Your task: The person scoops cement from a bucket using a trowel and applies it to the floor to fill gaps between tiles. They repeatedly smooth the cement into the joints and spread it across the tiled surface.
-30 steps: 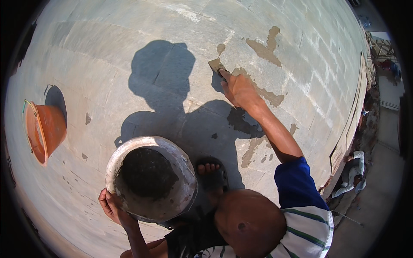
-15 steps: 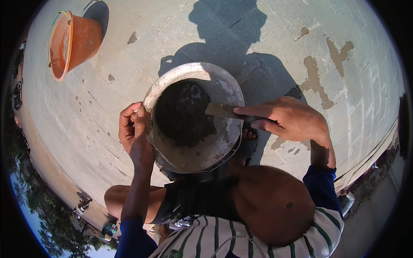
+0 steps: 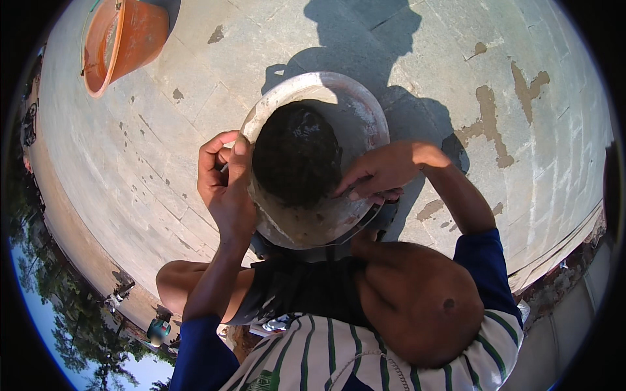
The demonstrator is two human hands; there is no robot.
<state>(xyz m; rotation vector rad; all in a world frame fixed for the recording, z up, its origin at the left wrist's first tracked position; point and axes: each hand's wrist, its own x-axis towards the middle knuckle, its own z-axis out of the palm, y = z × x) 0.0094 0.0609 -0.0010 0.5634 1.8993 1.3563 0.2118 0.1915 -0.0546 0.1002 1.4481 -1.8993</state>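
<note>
A round, pale bucket, its inner wall smeared grey, stands between my legs. Dark, wet mortar is heaped in its left part. My left hand pinches the bucket's left rim between thumb and curled fingers. Reaching over the right side, my right hand is closed, its fingertips down at the mortar's right edge. The flat strip it held a moment ago is hidden now, apparently beneath the fingers and in the mortar.
An orange bucket with a wire handle lies tipped toward the left at the far left. Brownish wet patches mark the grey paving on the right. My bent right knee is close to the pale bucket's near side.
My right hand has moved left and down into the bucket, and the flat strip has gone out of sight. My left hand stays on the rim. The whole view has shifted slightly.
</note>
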